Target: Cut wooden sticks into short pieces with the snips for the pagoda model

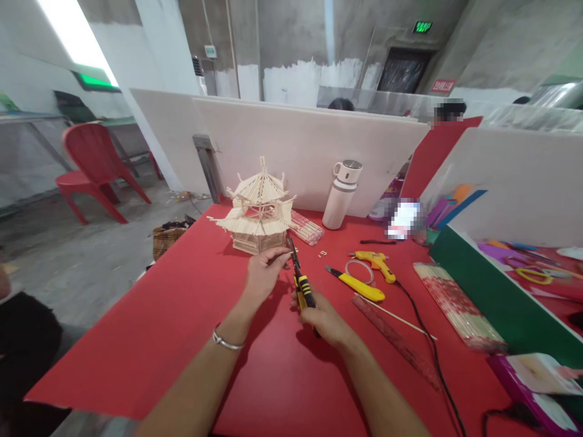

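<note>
My right hand (321, 315) is wrapped round the yellow-and-black handles of a pair of pliers (303, 288), whose dark jaws point away from me. My left hand (266, 270) is closed in a pinch beside the jaws, on what looks like a short piece of pale wooden stick (288, 254), mostly covered by the fingers. Just beyond both hands stands a pagoda model (260, 209) built of thin wooden sticks, with two tiers of roof. A few tiny stick offcuts (322, 254) lie on the red tabletop (182, 321) to its right.
A yellow utility knife (362, 286), a yellow glue gun (376, 262) with a black cord, a clear ruler (396, 340) and a single stick lie to the right. Bagged sticks (458, 303) sit near a green divider (510, 297). A white flask (340, 197) stands behind.
</note>
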`<state>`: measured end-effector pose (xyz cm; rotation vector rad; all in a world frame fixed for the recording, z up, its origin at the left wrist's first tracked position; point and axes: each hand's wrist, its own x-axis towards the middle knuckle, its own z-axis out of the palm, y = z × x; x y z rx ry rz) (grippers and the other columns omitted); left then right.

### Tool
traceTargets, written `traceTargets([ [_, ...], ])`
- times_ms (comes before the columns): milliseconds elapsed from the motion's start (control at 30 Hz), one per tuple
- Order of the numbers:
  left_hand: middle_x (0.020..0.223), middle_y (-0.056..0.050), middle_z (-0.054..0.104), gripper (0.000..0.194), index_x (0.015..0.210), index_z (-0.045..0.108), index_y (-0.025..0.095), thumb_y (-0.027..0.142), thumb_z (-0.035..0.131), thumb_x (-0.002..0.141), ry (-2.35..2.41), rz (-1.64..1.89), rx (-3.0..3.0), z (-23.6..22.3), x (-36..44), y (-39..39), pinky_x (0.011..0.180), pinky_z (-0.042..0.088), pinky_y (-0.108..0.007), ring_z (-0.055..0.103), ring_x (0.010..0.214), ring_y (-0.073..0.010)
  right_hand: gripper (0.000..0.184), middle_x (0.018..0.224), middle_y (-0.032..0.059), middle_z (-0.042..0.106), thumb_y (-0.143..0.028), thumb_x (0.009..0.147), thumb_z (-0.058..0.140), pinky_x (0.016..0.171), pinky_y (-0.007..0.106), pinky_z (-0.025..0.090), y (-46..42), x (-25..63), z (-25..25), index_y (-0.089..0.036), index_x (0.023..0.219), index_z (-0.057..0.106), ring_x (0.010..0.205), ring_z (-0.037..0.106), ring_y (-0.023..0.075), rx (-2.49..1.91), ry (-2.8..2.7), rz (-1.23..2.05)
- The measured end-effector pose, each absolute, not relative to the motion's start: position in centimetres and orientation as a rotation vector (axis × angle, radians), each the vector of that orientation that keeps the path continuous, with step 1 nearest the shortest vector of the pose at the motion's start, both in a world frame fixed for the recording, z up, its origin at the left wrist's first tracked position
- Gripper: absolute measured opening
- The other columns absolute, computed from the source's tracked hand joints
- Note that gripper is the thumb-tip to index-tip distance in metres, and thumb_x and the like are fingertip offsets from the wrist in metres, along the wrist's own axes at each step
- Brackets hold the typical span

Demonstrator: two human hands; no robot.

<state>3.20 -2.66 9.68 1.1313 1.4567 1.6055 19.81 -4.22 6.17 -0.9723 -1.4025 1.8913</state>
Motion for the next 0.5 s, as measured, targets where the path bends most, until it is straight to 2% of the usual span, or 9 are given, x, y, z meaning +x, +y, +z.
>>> traceTargets([
  [233, 0.075, -0.002, 0.073, 0.021, 0.086, 0.075, 0.016, 0.027, 0.075, 0.068, 1.394, 1.642, 1.141, 9.39, 3.27, -2.29, 0.051, 0.048, -0.023, 0.062, 0.057, -0.0123, 0.047, 0.090, 0.0005, 0.054, -0.018, 0.048, 0.055, 0.064, 0.027, 0.040, -4.15, 19.55, 6.14, -0.023, 0.095, 0.052, 0.082, 0.054, 0.0182, -0.996, -1.400, 1.877],
  [333, 0.072, -0.002, 0.072, 0.020, 0.084, 0.074, 0.016, 0.028, 0.075, 0.068, 1.401, 1.650, 1.139, 9.51, 3.34, -2.34, 0.050, 0.047, -0.022, 0.062, 0.056, -0.0121, 0.045, 0.090, 0.0008, 0.054, -0.019, 0.048, 0.054, 0.063, 0.027, 0.040, -4.15, 19.51, 6.28, -0.023, 0.093, 0.051, 0.082, 0.055, 0.0186, -0.990, -1.426, 1.866],
  [500, 0.066, 0.000, 0.070, 0.017, 0.081, 0.073, 0.016, 0.029, 0.073, 0.070, 1.420, 1.638, 1.133, 9.62, 3.45, -2.55, 0.049, 0.045, -0.021, 0.061, 0.053, -0.0114, 0.052, 0.093, 0.0008, 0.054, -0.019, 0.049, 0.053, 0.064, 0.027, 0.041, -4.20, 19.52, 6.35, -0.024, 0.100, 0.052, 0.082, 0.055, 0.0178, -0.967, -1.422, 1.863],
])
